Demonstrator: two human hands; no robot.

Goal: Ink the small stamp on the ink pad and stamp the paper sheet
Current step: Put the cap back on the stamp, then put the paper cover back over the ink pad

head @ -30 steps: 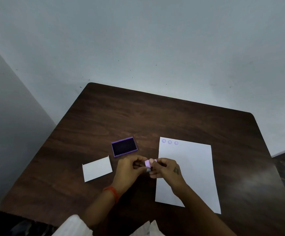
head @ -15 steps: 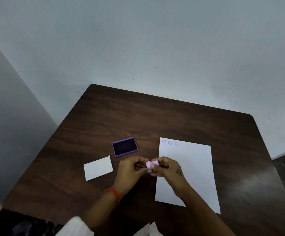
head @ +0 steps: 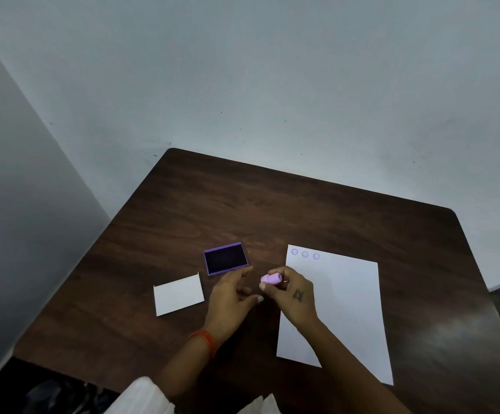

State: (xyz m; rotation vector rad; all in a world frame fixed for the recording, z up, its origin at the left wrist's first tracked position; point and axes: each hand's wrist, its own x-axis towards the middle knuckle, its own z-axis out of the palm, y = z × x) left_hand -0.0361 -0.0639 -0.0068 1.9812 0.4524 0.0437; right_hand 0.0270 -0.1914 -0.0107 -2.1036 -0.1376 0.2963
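Observation:
My right hand (head: 292, 292) grips a small lilac stamp (head: 270, 278) by its fingertips, held sideways just left of the paper sheet (head: 344, 306). That white sheet lies on the right part of the table and carries three round purple prints (head: 305, 254) along its top edge. The open purple ink pad (head: 226, 259) with a dark inked face sits beyond my left hand (head: 231, 295). My left hand hovers beside the stamp, fingers spread, holding nothing.
A small white card (head: 179, 294) lies left of my left hand. The dark wooden table (head: 242, 204) stands in a corner of grey walls. Its near left edge (head: 63, 363) drops to a dark floor. An orange band circles my left wrist (head: 205, 339).
Both hands held the stamp together before. Now my left hand has let go and opened, while my right hand keeps the stamp.

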